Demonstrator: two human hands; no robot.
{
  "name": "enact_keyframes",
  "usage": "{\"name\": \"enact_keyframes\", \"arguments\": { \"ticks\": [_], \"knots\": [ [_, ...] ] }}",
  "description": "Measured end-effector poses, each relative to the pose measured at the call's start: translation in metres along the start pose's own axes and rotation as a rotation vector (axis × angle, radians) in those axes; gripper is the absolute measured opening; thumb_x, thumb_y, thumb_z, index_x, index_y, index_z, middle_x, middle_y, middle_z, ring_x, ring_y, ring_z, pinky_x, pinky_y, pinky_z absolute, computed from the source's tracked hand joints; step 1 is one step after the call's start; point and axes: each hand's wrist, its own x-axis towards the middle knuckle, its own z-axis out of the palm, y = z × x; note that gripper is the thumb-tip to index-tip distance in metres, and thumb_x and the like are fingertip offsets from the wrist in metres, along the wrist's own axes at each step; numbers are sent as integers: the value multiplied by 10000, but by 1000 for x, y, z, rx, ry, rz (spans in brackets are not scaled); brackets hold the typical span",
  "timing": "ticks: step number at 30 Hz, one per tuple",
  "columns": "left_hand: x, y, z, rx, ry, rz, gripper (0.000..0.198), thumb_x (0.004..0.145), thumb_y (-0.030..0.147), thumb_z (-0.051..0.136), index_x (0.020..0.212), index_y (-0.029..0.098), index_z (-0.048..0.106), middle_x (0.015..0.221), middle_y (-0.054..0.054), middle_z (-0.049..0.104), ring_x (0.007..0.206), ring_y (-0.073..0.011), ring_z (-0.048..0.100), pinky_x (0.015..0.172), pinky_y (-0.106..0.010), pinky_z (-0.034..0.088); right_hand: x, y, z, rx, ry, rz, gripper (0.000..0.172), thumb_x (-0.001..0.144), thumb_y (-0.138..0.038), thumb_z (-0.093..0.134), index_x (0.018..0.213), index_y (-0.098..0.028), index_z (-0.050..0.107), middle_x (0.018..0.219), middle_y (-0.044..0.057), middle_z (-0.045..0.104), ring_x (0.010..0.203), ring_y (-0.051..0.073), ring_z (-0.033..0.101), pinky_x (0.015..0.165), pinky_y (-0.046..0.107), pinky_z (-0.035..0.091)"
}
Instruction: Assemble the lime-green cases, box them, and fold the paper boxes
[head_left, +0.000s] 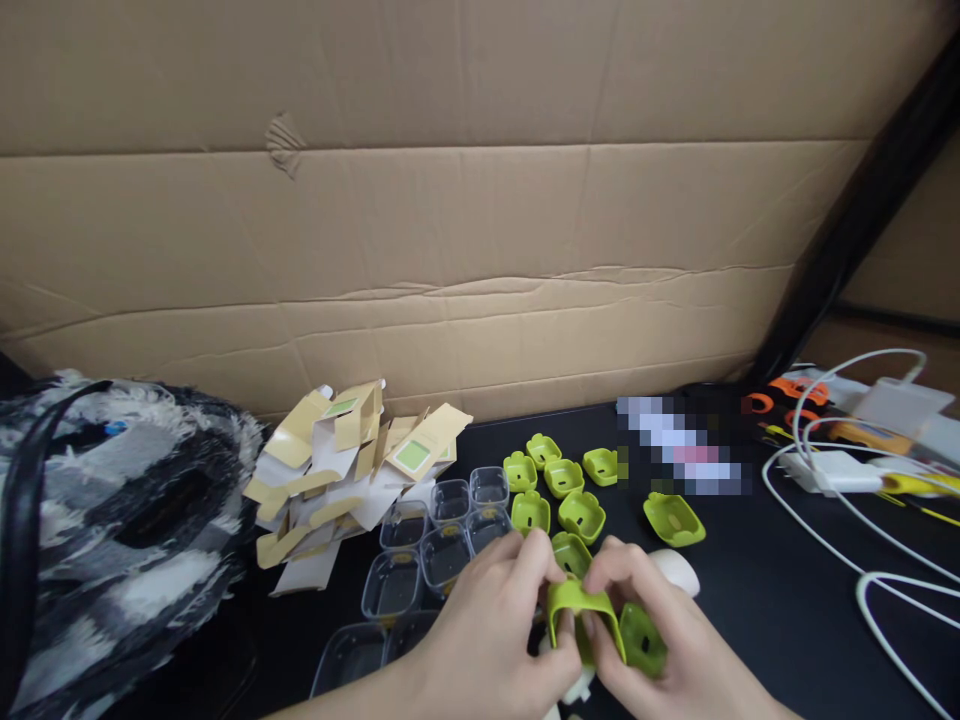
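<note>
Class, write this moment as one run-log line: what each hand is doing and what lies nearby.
left hand: grips green case | right hand: grips same case | nearby: green cases, clear trays, folded cartons, white cables

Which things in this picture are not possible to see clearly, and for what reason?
- Head view: the green silicone case is partly covered by the left hand and right hand.
- A white object behind the right hand is mostly hidden.
- A pixelated patch on the black table hides what lies there.
- The clear plastic trays are cut by the lower edge.
</note>
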Motion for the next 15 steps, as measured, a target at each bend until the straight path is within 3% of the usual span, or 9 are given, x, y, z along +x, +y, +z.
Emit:
{"name": "enact_keyframes", "arguments": {
  "ticks": [15],
  "knots": [
    [0,2,-2,53,38,41,204,697,100,453,744,232,306,742,-26,548,743,-213,534,664,-343,455,7,-4,6,11,98,-89,197,838,-87,431,880,-274,385,682,-61,523,544,113,532,519,211,468]
  ]
}}
